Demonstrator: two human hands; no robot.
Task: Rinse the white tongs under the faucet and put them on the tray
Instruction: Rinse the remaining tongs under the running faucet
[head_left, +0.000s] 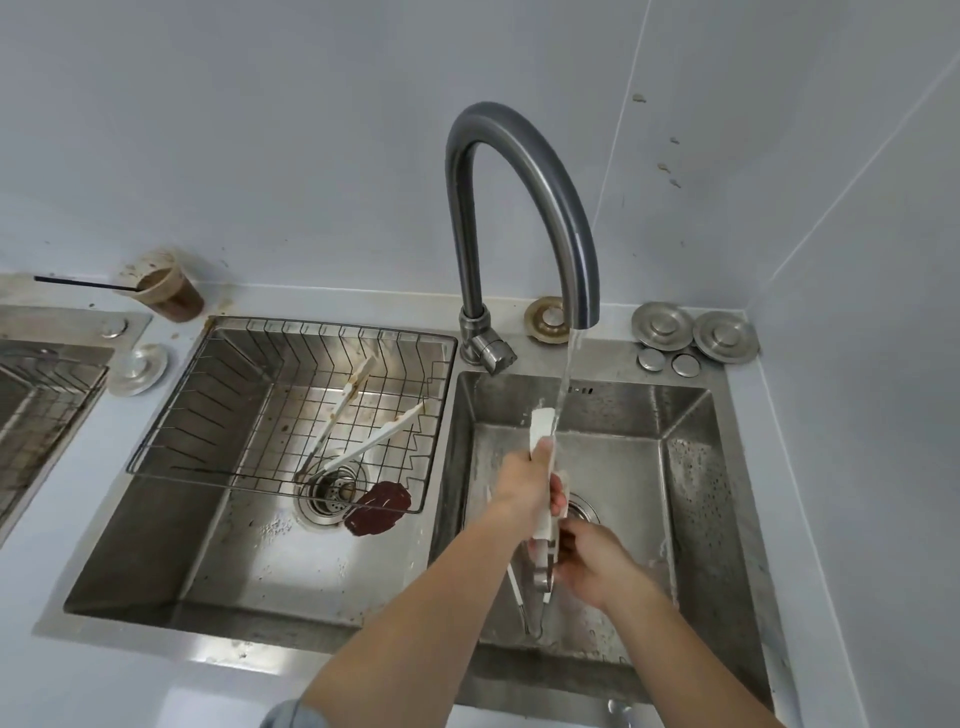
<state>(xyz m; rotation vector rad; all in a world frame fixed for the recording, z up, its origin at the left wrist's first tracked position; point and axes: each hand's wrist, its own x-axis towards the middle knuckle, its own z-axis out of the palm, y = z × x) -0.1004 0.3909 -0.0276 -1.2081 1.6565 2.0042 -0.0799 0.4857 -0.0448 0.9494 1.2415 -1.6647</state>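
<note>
- The white tongs (543, 431) are held under the faucet (519, 218) stream, pinched by left hand (524, 483) and right hand (592, 564) fingers (rinsing step)
- Next, transfer to the wire tray (291, 467) is called for

Both bare forearms reach forward and up from the bottom edge, converging near centre-right. Left hand (527, 486) is higher and farther forward, back of hand toward the camera, fingers wrapped around the white plastic tongs (543, 470), thumb lying along the upper part. Right hand (592, 564) sits lower and nearer, just beside the left, fingers curled in on the tongs' lower end. A grey sleeve edge shows at the left elbow.
</note>
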